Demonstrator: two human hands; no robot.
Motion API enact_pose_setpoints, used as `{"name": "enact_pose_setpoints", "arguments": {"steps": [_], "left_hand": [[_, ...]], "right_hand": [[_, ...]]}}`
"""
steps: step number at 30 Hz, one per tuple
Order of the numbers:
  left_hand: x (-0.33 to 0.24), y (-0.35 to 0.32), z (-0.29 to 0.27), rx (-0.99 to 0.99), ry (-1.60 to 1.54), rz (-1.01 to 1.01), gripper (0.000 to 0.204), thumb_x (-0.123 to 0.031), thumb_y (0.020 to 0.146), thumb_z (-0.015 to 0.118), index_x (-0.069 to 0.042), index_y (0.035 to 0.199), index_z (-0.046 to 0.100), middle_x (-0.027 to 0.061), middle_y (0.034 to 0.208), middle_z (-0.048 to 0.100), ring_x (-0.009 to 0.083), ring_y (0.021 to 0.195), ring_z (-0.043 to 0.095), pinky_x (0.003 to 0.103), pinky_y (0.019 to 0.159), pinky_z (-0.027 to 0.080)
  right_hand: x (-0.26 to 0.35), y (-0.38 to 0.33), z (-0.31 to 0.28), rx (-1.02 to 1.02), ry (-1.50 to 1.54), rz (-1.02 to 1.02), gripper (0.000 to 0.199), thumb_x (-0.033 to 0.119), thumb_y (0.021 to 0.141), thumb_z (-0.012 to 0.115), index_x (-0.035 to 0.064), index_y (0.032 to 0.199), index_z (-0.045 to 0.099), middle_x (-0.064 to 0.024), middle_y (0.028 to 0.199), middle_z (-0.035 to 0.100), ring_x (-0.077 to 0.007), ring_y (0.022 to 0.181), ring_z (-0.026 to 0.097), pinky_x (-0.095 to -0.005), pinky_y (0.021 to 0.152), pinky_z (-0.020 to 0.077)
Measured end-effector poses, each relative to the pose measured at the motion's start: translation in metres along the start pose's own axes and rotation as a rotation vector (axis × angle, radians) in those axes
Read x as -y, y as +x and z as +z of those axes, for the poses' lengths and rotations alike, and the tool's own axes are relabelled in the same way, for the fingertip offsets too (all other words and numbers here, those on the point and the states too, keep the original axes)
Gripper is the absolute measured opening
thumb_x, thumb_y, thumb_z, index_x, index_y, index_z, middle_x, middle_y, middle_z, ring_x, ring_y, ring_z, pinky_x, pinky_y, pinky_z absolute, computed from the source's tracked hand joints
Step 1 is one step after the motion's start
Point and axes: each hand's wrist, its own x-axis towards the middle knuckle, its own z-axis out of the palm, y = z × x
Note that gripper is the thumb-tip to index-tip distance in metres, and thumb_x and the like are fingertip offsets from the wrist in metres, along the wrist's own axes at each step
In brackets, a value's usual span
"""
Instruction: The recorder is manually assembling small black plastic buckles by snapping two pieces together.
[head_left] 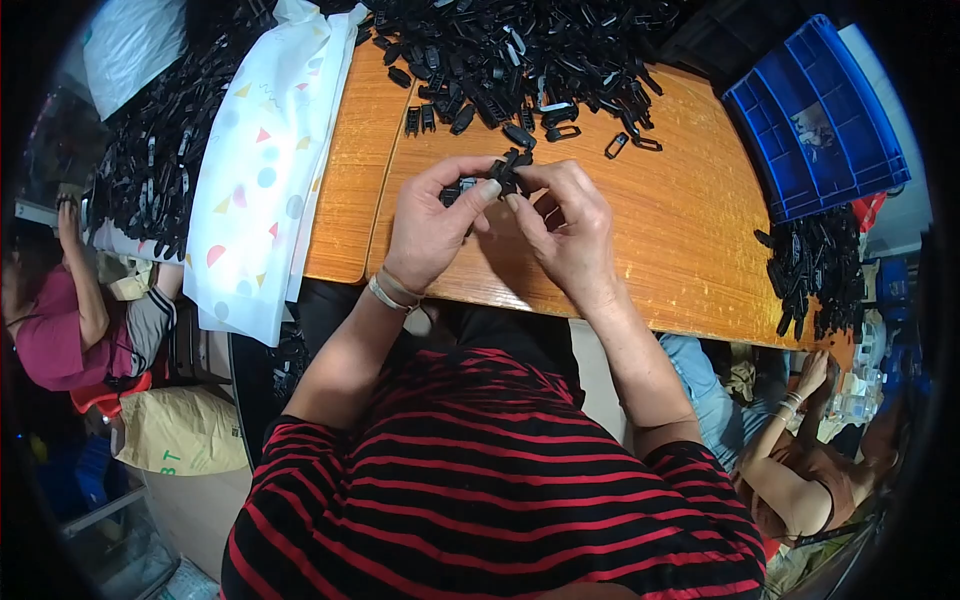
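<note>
Above the near edge of the wooden table, my two hands meet around a small black plastic part (512,168). My left hand (432,220) pinches it between thumb and fingers, and another black piece with a grey patch (460,188) sits inside the curl of that hand. From the other side my right hand (578,222) grips the part with thumb and index finger. The fingers cover much of it, so its exact kind cannot be made out. Just beyond lie loose black plastic pieces (518,134) of similar size.
A heap of black plastic parts (500,60) covers the table's far side. A patterned white plastic sheet (262,170) lies at the left, a blue crate (820,120) stands at the right above another pile (815,265). People sit at left (75,310) and right (800,480).
</note>
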Motion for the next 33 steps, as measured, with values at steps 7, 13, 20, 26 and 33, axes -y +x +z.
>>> {"name": "enact_pose_setpoints", "arguments": {"steps": [7,13,20,26,33], "left_hand": [[-0.003,-0.012,0.007,-0.018,-0.004,0.172,0.027,-0.007,0.093,0.06,0.0,0.119,0.061,0.0008,0.089,0.065,0.0023,0.066,0.055,0.016,0.058,0.046],[-0.016,-0.022,0.006,0.035,-0.136,0.098,0.02,-0.013,0.097,0.054,-0.001,0.113,0.059,0.0004,0.086,0.063,0.0022,0.064,0.055,0.015,0.053,0.043],[-0.028,-0.033,-0.01,0.152,-0.246,-0.075,0.018,-0.016,0.097,0.055,-0.001,0.106,0.059,0.0011,0.083,0.062,0.0017,0.057,0.051,0.015,0.049,0.04],[-0.022,-0.055,-0.036,-0.064,0.022,-0.132,0.023,-0.021,0.099,0.05,-0.001,0.101,0.06,0.0023,0.082,0.063,0.0051,0.056,0.051,0.017,0.05,0.04],[-0.007,-0.166,-0.157,-0.073,0.682,-0.524,0.018,-0.017,0.092,0.058,-0.002,0.103,0.061,0.0072,0.081,0.064,0.013,0.061,0.058,0.025,0.055,0.046]], "right_hand": [[0.002,-0.01,0.015,-0.13,-0.047,-0.156,0.032,0.004,0.076,0.074,0.0042,0.106,0.062,-0.0081,0.087,0.059,-0.0156,0.064,0.062,-0.0261,0.051,0.0501],[0.006,-0.02,0.017,0.181,0.379,0.196,0.049,0.007,0.085,0.068,0.0043,0.13,0.048,-0.0118,0.111,0.059,-0.0138,0.079,0.063,-0.0238,0.067,0.0505],[0.027,-0.031,0.036,0.099,0.415,0.021,0.048,0.005,0.089,0.061,0.0008,0.133,0.043,-0.0122,0.085,0.065,-0.0221,0.071,0.068,-0.0313,0.064,0.0523],[0.036,-0.038,0.06,0.393,0.62,0.342,0.042,0.003,0.091,0.057,0.0044,0.131,0.047,-0.0098,0.099,0.061,-0.0147,0.079,0.065,-0.0278,0.069,0.0516],[0.012,-0.035,0.046,0.55,0.293,0.096,0.043,0.007,0.085,0.067,0.0029,0.126,0.053,-0.0065,0.079,0.063,-0.0171,0.068,0.062,-0.0295,0.064,0.0495]]}}
